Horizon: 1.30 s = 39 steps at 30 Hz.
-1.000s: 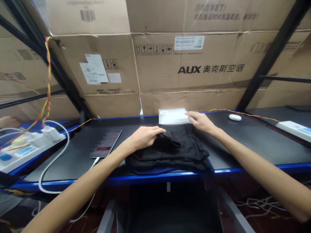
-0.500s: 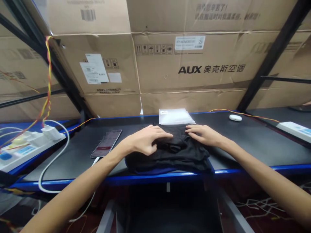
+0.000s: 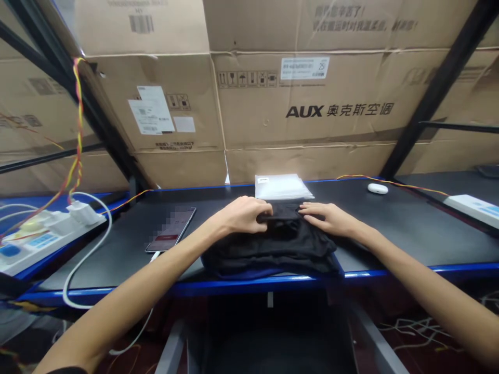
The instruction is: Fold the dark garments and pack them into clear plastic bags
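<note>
A folded black garment (image 3: 273,249) lies in a flat pile at the front edge of the dark table, its exact kind unclear. My left hand (image 3: 247,214) pinches a fold of the cloth near the pile's upper middle, fingers curled over it. Fingers stretched out, my right hand (image 3: 325,217) rests flat on the garment's far right part. Just behind the pile lies a stack of clear plastic bags (image 3: 283,187) with a small white label.
A phone (image 3: 171,231) on a white charging cable lies to the left. Power strips (image 3: 42,234) stand at the far left and right. A white earbud case (image 3: 377,189) sits at the back right. Cardboard boxes (image 3: 304,135) wall off the back.
My left hand has closed from a loose, pointing pose into a pinch on the cloth and raised a fold slightly. My right hand has barely moved.
</note>
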Tool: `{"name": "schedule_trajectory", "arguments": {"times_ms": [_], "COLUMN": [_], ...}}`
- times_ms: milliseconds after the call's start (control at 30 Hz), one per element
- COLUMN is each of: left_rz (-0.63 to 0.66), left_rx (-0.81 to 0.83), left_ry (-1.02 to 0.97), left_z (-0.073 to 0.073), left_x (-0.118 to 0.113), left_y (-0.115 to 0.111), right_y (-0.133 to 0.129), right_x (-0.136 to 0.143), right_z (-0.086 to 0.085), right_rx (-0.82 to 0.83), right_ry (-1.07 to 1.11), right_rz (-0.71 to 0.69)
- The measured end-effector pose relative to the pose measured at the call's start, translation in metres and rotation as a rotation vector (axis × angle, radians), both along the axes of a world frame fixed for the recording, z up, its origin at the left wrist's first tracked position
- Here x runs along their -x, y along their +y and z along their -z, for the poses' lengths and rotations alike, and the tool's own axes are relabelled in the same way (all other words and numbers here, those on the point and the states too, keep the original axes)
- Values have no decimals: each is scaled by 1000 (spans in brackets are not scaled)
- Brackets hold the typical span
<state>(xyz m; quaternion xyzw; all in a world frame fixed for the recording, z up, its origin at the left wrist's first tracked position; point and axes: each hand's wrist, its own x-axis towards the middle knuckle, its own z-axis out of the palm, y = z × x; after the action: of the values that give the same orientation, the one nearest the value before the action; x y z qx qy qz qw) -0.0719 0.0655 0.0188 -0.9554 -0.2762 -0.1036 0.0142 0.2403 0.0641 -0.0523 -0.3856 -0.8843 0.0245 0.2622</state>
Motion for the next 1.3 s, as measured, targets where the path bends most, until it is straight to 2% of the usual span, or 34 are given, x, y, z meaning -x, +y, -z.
{"name": "schedule_trajectory", "arguments": {"times_ms": [100,200,267,367,533,633,733,900,1033,1167,1300], "left_rz": [-202,-371,-380,-313,-243,-278,-318,-288,-297,-361,-382], "left_rx": [-14,1,27,89,120,73,94,188,216,206,166], "left_ry": [-177,-279,-265,-211,-185,-136,-171,-345,-504,-634,-763], "left_z": [1,12,22,31,25,20,18,13,17,18,5], "left_x": [-22,-46,-59,-67,-53,-43,-42,-53,-54,-41,-17], "left_y": [-6,-11,-14,-16,-23,-25,-25,-20,-17,-15,-21], "right_y": [-1,-3,-5,-9,-16,-19,-21,-23,-22,-16,-12], "right_x": [1,2,3,5,13,18,20,22,24,22,17], "right_z": [-3,-6,-9,-11,-13,-13,-14,-18,-14,-3,0], "right_rx": [-6,-5,3,22,33,33,48,87,105,89,100], "right_ry": [80,153,185,207,197,160,126,138,43,-35,-31], "right_rz": [15,50,84,114,111,87,74,105,175,164,120]}}
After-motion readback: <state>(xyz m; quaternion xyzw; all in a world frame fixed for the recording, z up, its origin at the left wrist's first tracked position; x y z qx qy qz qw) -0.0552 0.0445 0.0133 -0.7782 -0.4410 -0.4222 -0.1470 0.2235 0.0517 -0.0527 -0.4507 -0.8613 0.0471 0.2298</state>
